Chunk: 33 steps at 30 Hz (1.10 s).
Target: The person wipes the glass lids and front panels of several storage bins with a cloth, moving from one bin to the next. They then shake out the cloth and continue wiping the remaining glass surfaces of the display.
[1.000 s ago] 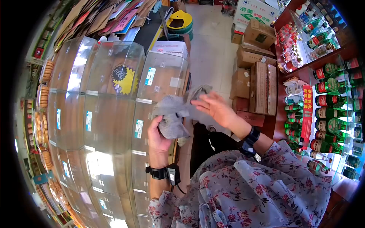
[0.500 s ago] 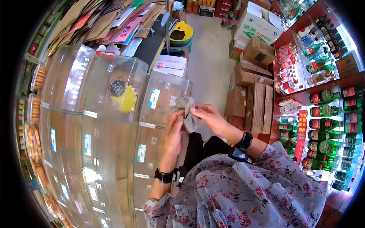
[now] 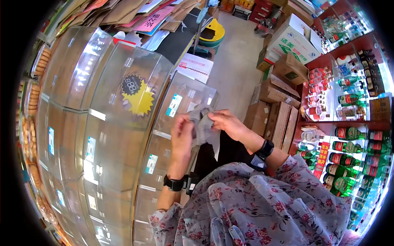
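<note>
A crumpled, thin grey cloth (image 3: 201,127) is bunched up between my hands, above the clear plastic bins. My right hand (image 3: 230,124) pinches its upper right edge between thumb and fingers. At its left side is my left hand (image 3: 180,135), fingers curled against the fabric and somewhat blurred by motion. Just beneath and to the left stands a clear lidded bin (image 3: 186,92) with a blue-and-white label. The lid beside it carries a yellow starburst tag (image 3: 139,100).
Rows of clear bins (image 3: 115,160) fill the left side. Flattened cardboard (image 3: 123,14) is heaped behind them, near a yellow bucket (image 3: 213,30). Cartons (image 3: 283,96) line the aisle's right side, beside shelves of green bottles (image 3: 342,160).
The view has shifted, so the bins and shelves sit differently in it. The cloth looks more spread out, and my left hand has moved slightly away from my right.
</note>
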Motion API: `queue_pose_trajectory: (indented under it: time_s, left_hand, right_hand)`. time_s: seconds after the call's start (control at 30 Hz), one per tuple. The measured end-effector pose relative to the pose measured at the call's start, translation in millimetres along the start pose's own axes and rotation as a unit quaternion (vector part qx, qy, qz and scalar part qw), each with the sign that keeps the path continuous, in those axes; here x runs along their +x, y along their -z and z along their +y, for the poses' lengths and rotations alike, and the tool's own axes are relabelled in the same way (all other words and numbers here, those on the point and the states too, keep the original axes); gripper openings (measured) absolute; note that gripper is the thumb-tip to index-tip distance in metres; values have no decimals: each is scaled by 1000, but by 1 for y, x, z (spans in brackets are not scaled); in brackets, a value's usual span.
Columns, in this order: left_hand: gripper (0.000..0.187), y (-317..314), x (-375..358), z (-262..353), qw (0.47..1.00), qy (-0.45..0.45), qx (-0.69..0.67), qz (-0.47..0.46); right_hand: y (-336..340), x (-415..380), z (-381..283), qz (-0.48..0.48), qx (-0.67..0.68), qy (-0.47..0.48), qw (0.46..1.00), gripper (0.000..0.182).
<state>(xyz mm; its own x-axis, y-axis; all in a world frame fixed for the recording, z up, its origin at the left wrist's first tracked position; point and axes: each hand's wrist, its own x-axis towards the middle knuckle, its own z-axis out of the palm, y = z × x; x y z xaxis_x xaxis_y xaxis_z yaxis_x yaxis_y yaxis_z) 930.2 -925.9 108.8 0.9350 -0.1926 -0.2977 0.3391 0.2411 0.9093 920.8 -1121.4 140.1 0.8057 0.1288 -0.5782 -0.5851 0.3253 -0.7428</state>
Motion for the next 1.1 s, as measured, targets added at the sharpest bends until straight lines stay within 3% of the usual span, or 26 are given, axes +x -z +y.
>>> queue_pose_trajectory:
  time_s: [0.1, 0.13, 0.2, 0.3, 0.33, 0.43, 0.53, 0.63, 0.67, 0.77, 0.83, 0.9, 0.93, 0.97, 1.03, 1.1]
  left_hand:
    - [20, 27, 14, 10, 937, 49, -328, 107]
    - [23, 43, 14, 13, 926, 60, -344, 140]
    - [30, 70, 4, 14, 899, 82, -378, 203]
    - [35, 77, -15, 16, 903, 33, -392, 173]
    - [34, 77, -15, 7, 894, 21, -399, 202]
    - [28, 59, -14, -10, 931, -55, -307, 191]
    - [26, 40, -17, -11, 941, -69, -264, 200]
    - [35, 10, -23, 2, 944, 13, -35, 327]
    - [59, 10, -28, -13, 936, 30, 112, 332]
    - [83, -9, -29, -43, 887, -81, 403, 210]
    - [96, -41, -18, -59, 906, -105, 374, 165]
    - [94, -73, -3, -68, 937, -82, 322, 112]
    - [88, -89, 4, -61, 959, -103, 246, 98]
    - [73, -94, 9, -76, 926, -163, 324, 102]
    - [61, -112, 9, -66, 939, -202, 244, 131]
    - [53, -102, 2, -78, 968, -115, 191, 114]
  right_hand:
    - [42, 27, 13, -13, 146, 27, 989, 33]
    - [72, 46, 30, -47, 227, 78, 970, 31]
    - [79, 38, -15, 4, 264, 56, 963, 31]
    - [102, 42, -51, 15, 291, 19, 956, 33]
    - [107, 47, -58, 7, 295, 7, 956, 34]
    - [113, 60, -75, -17, 306, -25, 951, 34]
    - [116, 77, -89, -8, 263, -41, 964, 33]
    - [119, 87, -101, -43, 218, -74, 972, 32]
    - [118, 89, -106, -60, 202, -101, 972, 33]
    - [101, 81, -113, -133, 163, -183, 960, 37]
    - [79, 68, -109, -221, 142, -240, 935, 39]
    - [59, 55, -101, -265, 53, -229, 935, 44]
    - [55, 52, -99, -312, 57, -250, 915, 45]
    - [49, 46, -100, -318, 53, -266, 909, 45]
    - [39, 40, -109, -328, 37, -249, 911, 44]
    - [45, 49, -110, -284, 41, -250, 925, 45]
